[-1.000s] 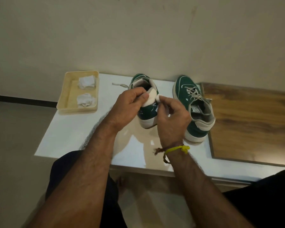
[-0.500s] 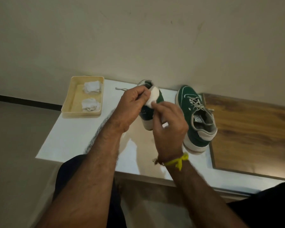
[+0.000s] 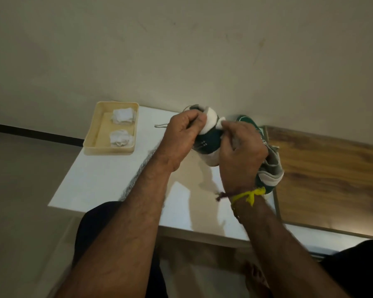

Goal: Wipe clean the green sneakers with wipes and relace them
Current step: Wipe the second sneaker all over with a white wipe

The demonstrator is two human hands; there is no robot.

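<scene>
Sneaker (image 3: 208, 143) between both curled hands

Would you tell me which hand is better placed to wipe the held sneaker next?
Right, probably: the right hand already pinches a wipe at the sneaker, while the left hand grips and steadies it.

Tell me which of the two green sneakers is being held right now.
The left sneaker, gripped at its heel by the left hand with the right hand against it. The other sneaker lies untouched on the table, partly hidden behind the right hand.
</scene>
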